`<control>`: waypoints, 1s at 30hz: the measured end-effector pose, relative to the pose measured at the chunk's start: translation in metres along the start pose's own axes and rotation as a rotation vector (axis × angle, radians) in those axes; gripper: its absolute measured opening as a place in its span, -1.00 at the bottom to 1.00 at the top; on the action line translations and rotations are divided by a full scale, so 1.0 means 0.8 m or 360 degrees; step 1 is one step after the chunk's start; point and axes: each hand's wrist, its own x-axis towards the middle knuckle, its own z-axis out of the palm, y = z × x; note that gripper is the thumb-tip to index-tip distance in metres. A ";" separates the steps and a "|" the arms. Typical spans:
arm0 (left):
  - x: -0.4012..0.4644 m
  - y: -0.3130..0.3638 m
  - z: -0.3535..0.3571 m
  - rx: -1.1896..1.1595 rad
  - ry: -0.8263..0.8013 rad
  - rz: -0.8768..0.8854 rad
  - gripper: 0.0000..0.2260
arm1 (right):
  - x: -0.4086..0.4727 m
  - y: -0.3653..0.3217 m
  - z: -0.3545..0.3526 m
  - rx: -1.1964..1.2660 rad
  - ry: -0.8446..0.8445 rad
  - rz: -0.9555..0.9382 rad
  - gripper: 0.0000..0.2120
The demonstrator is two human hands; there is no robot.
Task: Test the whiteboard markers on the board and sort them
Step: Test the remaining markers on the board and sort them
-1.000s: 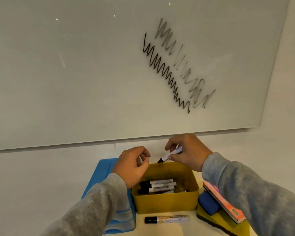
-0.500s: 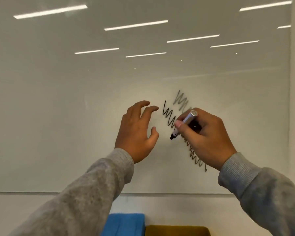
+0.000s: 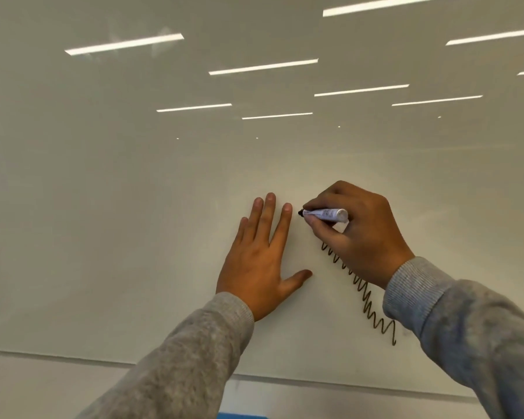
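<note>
A person in grey sleeves works at a glossy whiteboard [image 3: 133, 237] that fills nearly the whole view. The left hand [image 3: 262, 258] lies flat against the board, its fingers [image 3: 270, 213] straight and slightly spread toward 12 o'clock, the thumb pointing to 3 o'clock; it holds nothing. Just beside it, at its 2 o'clock, the right hand [image 3: 360, 234] grips a whiteboard marker [image 3: 324, 213], thumb and curled fingers closed round the white barrel. The marker lies almost level, its black tip pointing to 9 o'clock, at or very near the board surface close to the left forefinger; whether the tip actually touches cannot be told. A black zigzag line [image 3: 372, 309] runs from under the right hand down toward 5 o'clock, ending near the right sleeve [image 3: 454, 328]. The left sleeve [image 3: 179, 364] rises from 6 o'clock. Reflected strips of ceiling light [image 3: 263, 66] cross the upper board. At the bottom edge, below the board's lower border, a sliver of something blue [image 3: 242, 415] shows.
</note>
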 end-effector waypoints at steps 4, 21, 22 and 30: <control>0.000 -0.001 0.005 0.0025 0.0012 0.0015 -0.08 | -0.002 0.010 0.009 -0.0062 -0.0066 -0.0124 -0.85; -0.008 -0.010 0.008 0.0097 0.0000 0.0083 -0.07 | -0.041 0.002 0.022 -0.0138 -0.0393 -0.0248 -0.85; -0.008 -0.010 0.008 0.0106 -0.0007 0.0088 -0.07 | -0.036 0.005 0.018 -0.0145 -0.0353 -0.0257 -0.85; -0.009 -0.012 0.008 0.0130 0.0004 0.0095 -0.08 | -0.046 0.005 0.020 -0.0144 -0.0376 -0.0270 -0.84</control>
